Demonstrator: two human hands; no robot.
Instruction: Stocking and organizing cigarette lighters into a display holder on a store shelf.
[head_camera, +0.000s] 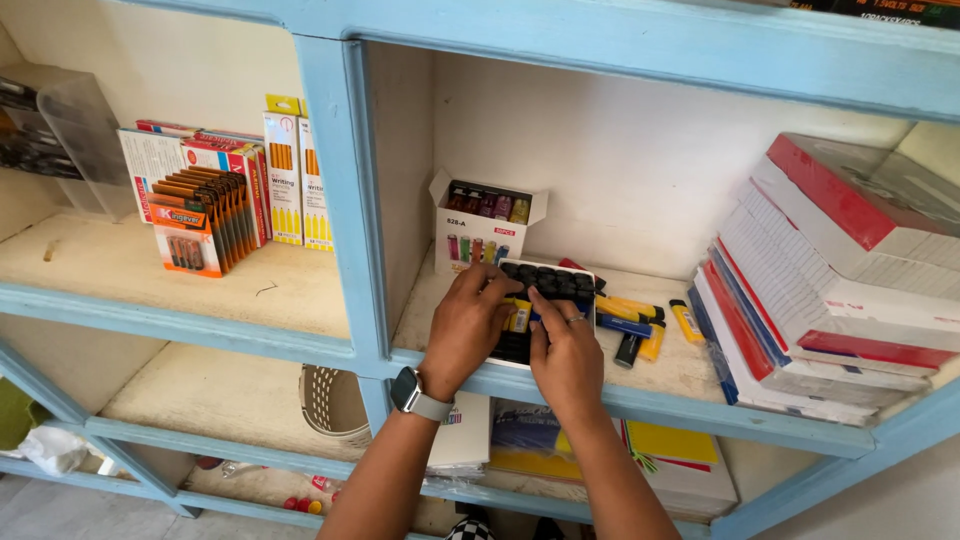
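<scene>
Both of my hands reach into the right compartment of a light blue shelf (340, 200). My left hand (468, 320), with a watch on its wrist, rests on a flat box of markers with black caps (550, 283). My right hand (565, 345), a ring on one finger, pinches a yellow marker (520, 314) over the same box. Loose yellow and blue markers (635, 318) lie on the shelf board just right of the box.
Behind the hands stands an open white carton of small coloured items (487, 225). A leaning stack of red and white notebooks (830, 290) fills the right side. Packs of pencils and small orange boxes (215, 200) stand in the left compartment. A beige basket (335, 405) sits below.
</scene>
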